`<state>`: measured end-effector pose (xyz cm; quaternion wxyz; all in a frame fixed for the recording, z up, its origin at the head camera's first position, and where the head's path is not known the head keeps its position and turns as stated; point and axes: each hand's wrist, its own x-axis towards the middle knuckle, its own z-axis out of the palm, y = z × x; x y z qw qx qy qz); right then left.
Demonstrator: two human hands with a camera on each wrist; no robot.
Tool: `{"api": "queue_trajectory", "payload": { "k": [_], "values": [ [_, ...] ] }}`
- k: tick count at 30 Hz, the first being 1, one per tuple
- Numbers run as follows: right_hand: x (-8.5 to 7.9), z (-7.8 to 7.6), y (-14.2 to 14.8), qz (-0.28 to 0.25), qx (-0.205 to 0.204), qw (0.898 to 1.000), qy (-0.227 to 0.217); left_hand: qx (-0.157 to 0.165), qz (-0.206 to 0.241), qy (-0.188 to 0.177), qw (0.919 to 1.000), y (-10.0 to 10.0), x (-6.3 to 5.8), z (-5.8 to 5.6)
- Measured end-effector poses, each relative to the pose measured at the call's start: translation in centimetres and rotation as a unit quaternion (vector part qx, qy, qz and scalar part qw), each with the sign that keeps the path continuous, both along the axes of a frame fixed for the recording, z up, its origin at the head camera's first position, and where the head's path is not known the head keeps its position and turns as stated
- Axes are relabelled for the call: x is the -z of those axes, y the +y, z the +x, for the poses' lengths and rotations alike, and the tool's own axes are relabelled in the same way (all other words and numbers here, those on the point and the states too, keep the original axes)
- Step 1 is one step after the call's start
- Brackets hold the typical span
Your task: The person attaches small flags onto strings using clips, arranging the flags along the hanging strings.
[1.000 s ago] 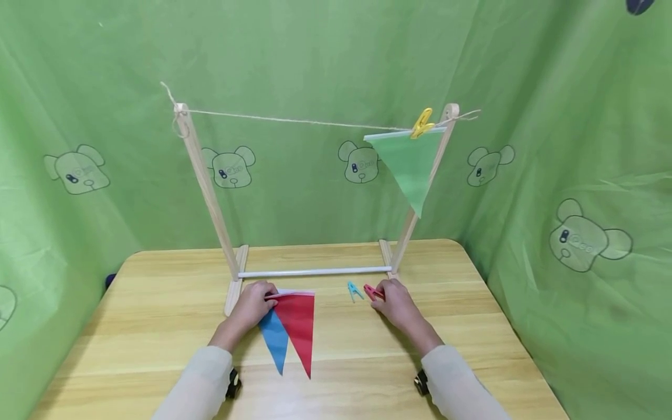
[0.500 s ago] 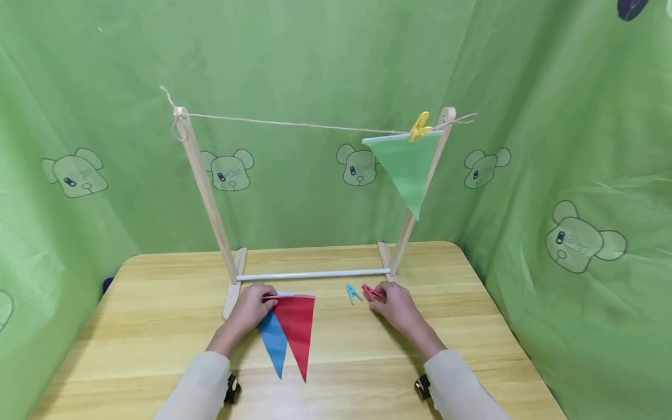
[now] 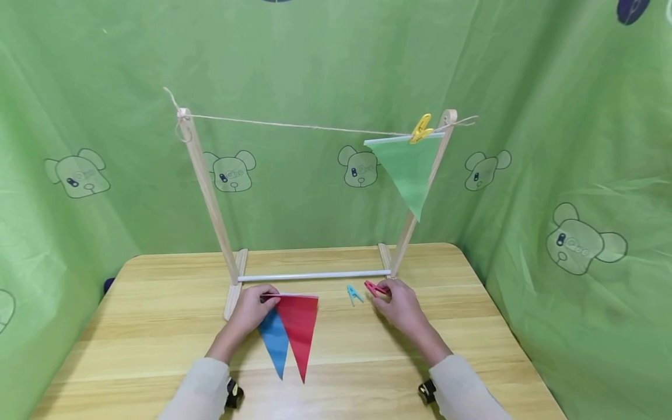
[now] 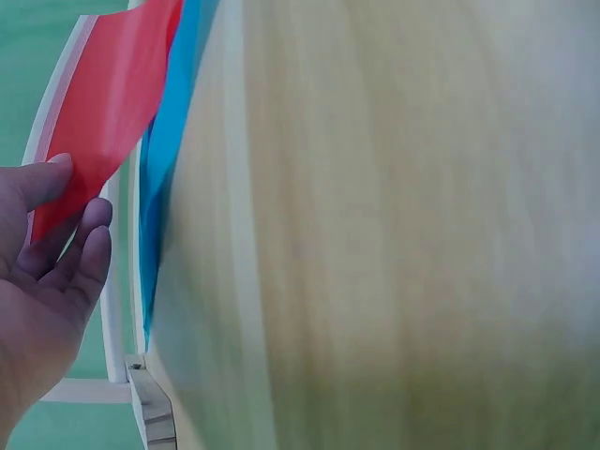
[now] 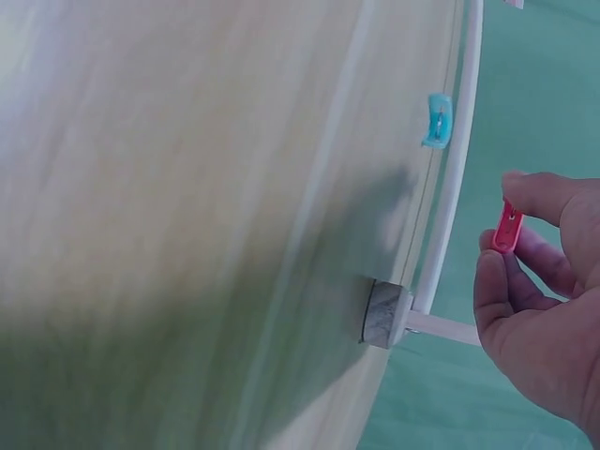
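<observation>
My left hand (image 3: 252,308) pinches the red pennant (image 3: 298,321) by its pale top edge, thumb on one face, as the left wrist view shows. Behind it a blue pennant (image 3: 275,338) is partly covered; in the left wrist view it appears apart from the fingers, lower by the table. In my right hand (image 3: 400,304), a red clothespin (image 5: 507,228) is held between thumb and fingers, off the table. Left of it lies a blue clothespin (image 3: 354,294) on the wood. A green pennant (image 3: 406,169) hangs from the string (image 3: 294,125) under a yellow clothespin (image 3: 421,129).
The string runs between a left wooden post (image 3: 207,192) and a right wooden post (image 3: 404,239). A white rod (image 3: 315,275) joins their feet across the back of the wooden table (image 3: 341,373). Green cloth (image 3: 304,64) with bear heads surrounds the table.
My right hand has lifted slightly with the red clothespin, which now stands a bit farther from the blue one. The red pennant has swung a little; my left hand has barely moved.
</observation>
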<state>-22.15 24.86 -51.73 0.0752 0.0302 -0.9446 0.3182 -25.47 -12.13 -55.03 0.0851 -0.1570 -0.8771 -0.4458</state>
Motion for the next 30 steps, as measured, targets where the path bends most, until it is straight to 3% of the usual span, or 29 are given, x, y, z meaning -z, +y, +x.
{"api": "queue_trajectory", "payload": {
  "k": [6, 14, 30],
  "values": [
    [-0.6, 0.3, 0.1, -0.019, -0.002, 1.000, 0.016, -0.001, 0.023, 0.000, 0.9997, 0.2, -0.6, 0.3],
    [-1.0, 0.5, 0.4, -0.007, 0.003, 0.999, 0.051, -0.002, 0.031, 0.003, 0.9995, 0.3, -1.4, 0.7],
    [-2.9, 0.2, 0.2, -0.009, -0.018, 0.996, 0.085, 0.005, 0.096, -0.016, 0.9952, 0.9, -4.1, 1.2]
  ]
}}
